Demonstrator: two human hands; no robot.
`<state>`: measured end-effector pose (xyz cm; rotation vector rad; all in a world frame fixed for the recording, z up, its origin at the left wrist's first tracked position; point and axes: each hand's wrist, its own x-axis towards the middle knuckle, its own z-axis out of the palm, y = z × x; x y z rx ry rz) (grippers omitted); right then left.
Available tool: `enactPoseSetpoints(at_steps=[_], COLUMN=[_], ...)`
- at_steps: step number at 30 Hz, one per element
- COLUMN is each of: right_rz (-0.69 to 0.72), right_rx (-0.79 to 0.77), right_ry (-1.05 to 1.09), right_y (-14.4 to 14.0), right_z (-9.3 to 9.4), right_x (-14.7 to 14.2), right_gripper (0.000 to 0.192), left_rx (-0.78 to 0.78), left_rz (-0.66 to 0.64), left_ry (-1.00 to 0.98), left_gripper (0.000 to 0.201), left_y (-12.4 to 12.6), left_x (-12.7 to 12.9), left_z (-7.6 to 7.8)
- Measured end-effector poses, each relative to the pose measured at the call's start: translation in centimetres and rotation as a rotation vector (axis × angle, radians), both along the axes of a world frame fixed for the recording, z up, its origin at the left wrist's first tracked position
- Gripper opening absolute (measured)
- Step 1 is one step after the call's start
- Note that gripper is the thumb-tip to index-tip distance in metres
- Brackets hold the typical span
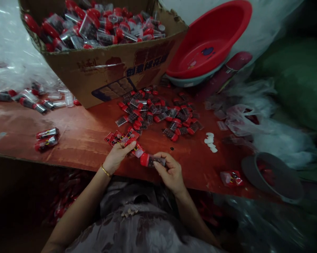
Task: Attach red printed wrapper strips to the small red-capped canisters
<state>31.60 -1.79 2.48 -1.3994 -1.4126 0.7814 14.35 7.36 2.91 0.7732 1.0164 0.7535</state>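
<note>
Right hand point(171, 172) pinches a red-capped tube point(153, 160), left hand point(118, 153) grips a packet point(132, 142); loose fingertip hold, so the tube may roll off.

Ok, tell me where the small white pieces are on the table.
In the head view, the small white pieces lie right of centre on the red table, just right of the pile of red-capped tubes.

A small clear tube with a red cap point(152, 160) lies on its side, cap pointing left, held over the near edge of a red-brown table point(81, 137); dark contents show through its wall. Just to its left, a stack of red printed cards point(132, 142) fans out flat on the wood, one card lifted at its near end, touching a clear sleeve point(138, 151) beside the tube.
</note>
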Motion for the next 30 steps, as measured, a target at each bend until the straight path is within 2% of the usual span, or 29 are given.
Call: enactPoseSetpoints(at_steps=[4, 7, 10, 12, 14, 16, 18, 20, 23, 27, 30], right_rz=[-0.023, -0.101, -0.138, -0.146, -0.160, -0.165, -0.146, -0.095, -0.047, -0.152, -0.195], right_rx=[-0.010, -0.051, -0.114, -0.165, -0.205, -0.235, -0.267, -0.325, -0.386, -0.288, -0.215], right_ry=[-0.038, -0.020, 0.087, 0.234, 0.458, 0.696, 0.829, 0.841, 0.846, 0.917, 0.850], right_y=[0.2, 0.6, 1.0, 1.2, 1.4, 1.7, 2.0, 2.3, 2.7, 3.0, 3.1], right_z=[-0.7, -2.0, -3.1, -3.3, -3.2, -2.7, -2.3, -2.0, -2.0, -2.4, -2.8], right_x=[0.1, 0.1, -0.1, -0.2, -0.3, -0.4, -0.5, -0.7, -1.3, -2.2, -2.7], right_gripper=[0.012, 0.012, 0.014, 0.016, 0.019, 0.022, 0.024, 0.026, 0.028, 0.031, 0.027], left_rx=[0.013, 0.001, -0.106, -0.182, -0.186, -0.119, -0.031, 0.027, 0.029, -0.103, -0.201], left_rz=[-0.001, 0.091, 0.218, 0.256, 0.242, 0.185, 0.104, 0.041, 0.028, 0.055, 0.105], left_ry=[-0.032, -0.123, -0.155, -0.107, -0.039, 0.030, 0.090, 0.131, 0.119, -0.026, -0.089], left_gripper=[0.036, 0.039, 0.039, 0.039, 0.040, 0.039, 0.035, 0.033, 0.035, 0.043, 0.041], left_y=[-0.5, -1.3, -2.0, -2.2, -2.2, -1.9, -1.4, -0.9, -0.5, -1.3, -2.2], left_x=[0.2, 0.7, 1.2, 1.3, 1.2, 1.2, 1.2, 1.5, 2.0, 2.3, 2.2], left_z=[0.1, -0.4, -1.4, -2.0, -2.3, -2.3, -2.2, -2.0, -1.9, -2.1, -2.4])
